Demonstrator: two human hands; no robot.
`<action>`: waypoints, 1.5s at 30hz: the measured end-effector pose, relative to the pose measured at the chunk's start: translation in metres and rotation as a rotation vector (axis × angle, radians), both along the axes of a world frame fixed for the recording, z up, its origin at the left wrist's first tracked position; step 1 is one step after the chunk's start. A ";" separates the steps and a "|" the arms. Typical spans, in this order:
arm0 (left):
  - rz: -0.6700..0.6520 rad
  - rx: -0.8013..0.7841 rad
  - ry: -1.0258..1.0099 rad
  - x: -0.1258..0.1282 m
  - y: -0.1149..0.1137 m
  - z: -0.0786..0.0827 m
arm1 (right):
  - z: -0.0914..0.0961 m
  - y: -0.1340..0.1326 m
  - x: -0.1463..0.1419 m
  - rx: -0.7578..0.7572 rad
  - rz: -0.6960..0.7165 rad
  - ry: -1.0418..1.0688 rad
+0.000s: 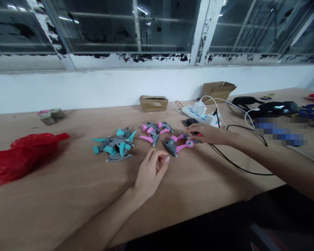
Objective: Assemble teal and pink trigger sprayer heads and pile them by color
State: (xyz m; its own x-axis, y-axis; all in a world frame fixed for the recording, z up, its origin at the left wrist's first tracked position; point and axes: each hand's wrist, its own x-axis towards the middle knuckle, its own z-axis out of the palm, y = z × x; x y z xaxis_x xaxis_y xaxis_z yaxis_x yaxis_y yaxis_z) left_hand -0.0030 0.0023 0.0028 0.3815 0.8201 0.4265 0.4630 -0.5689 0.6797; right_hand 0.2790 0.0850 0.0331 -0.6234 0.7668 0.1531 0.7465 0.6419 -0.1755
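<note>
My left hand (151, 170) hovers low over the table's front, palm turned inward. Its fingers are loosely curled with a small gap to the thumb, and I see nothing in it. My right hand (202, 132) is closed over a pink-and-grey trigger sprayer head, which it partly covers. Just left of those fingers lies another pink-and-grey trigger sprayer head (170, 145), and a small group of pink-and-grey sprayer heads (153, 134) sits behind my left hand. Farther left is a pile of teal-and-grey sprayer heads (116, 144).
A white power strip (196, 113) with plugged-in chargers and loose cables stands behind my right hand, near a dark phone (190, 122). Cardboard boxes (154, 104) line the wall. A red plastic bag (23, 153) lies left; a shiny black object (274, 107) lies right.
</note>
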 end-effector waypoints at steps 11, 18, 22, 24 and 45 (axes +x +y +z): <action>-0.032 0.187 0.197 0.010 0.007 -0.007 | -0.015 -0.021 -0.001 0.208 0.057 -0.094; -0.100 0.351 0.389 0.035 0.040 -0.010 | -0.026 -0.024 -0.005 0.305 0.004 -0.015; -0.075 0.335 0.415 0.032 0.036 -0.010 | -0.023 -0.029 0.004 0.334 -0.089 0.058; -0.044 0.330 0.418 0.027 0.028 -0.009 | -0.019 -0.031 0.006 0.346 -0.130 0.102; 0.013 0.104 -0.129 -0.006 0.004 0.010 | -0.016 -0.069 -0.085 0.508 -0.062 0.358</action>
State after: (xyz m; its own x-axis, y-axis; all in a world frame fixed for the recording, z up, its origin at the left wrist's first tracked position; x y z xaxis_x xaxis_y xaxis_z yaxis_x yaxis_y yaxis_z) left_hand -0.0087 0.0068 0.0128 0.3081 0.7733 0.5541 0.3834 -0.6340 0.6716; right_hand 0.1936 0.0156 0.0170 -0.4224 0.5764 0.6995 0.7362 0.6684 -0.1063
